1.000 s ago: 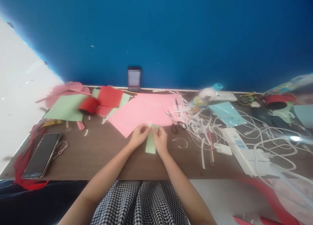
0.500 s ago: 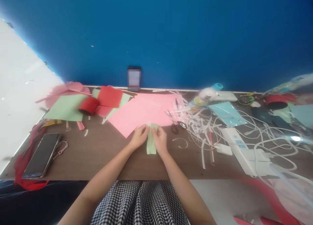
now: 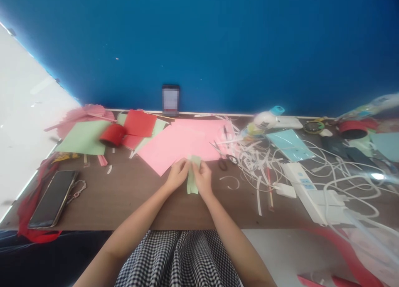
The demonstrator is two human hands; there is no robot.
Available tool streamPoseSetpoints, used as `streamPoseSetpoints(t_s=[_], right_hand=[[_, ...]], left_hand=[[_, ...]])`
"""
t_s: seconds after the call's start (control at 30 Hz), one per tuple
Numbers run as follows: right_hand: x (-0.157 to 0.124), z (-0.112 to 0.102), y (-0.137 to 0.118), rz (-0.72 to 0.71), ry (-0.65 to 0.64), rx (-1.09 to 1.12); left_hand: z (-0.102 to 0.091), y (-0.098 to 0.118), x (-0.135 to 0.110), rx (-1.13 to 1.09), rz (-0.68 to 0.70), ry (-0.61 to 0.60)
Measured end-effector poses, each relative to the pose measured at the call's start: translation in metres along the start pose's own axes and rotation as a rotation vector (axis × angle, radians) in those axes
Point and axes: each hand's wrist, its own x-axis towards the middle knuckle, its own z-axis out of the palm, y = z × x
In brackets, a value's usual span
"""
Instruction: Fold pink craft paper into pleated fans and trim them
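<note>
My left hand (image 3: 176, 174) and my right hand (image 3: 203, 178) meet over the brown desk (image 3: 131, 195), both pinching a narrow light green paper strip (image 3: 192, 183) at its far end. The strip hangs toward me between the hands, slightly creased lengthwise. Just beyond the fingers lies a large pink paper sheet (image 3: 183, 143). Small scissors (image 3: 222, 160) rest to the right of my right hand.
A phone (image 3: 52, 197) lies at the left near red ribbon. Green and red sheets (image 3: 84, 136), a red tape roll (image 3: 112, 134), another phone propped on the blue wall (image 3: 171, 100), white paper strips (image 3: 252, 158), a power strip (image 3: 307, 191) and cables crowd the desk.
The green strip looks narrower and shorter than a second ago, its sides folded inward. Both hands stay in the same place, fingers working at its top.
</note>
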Motion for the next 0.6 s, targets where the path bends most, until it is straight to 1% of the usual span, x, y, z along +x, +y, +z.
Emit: streamPoseSetpoints(t_s=[0.17,0.3,0.4,0.6], right_hand=[[-0.0008,0.0002,0.0005,-0.012,0.019,-0.028],[-0.0017,0.0023,-0.0014,-0.023,0.034,-0.036],[-0.0018,0.0035,-0.0025,0.001,0.058,-0.031],[0.0001,0.0023,-0.0018,0.038,-0.014,0.059]], left_hand=[[0.002,-0.001,-0.0006,0.042,-0.004,0.007],[0.0032,-0.0036,0.001,0.009,-0.023,0.025],[0.003,-0.004,0.0019,-0.016,-0.034,0.037],[0.0014,-0.001,0.0012,-0.038,-0.041,0.031]])
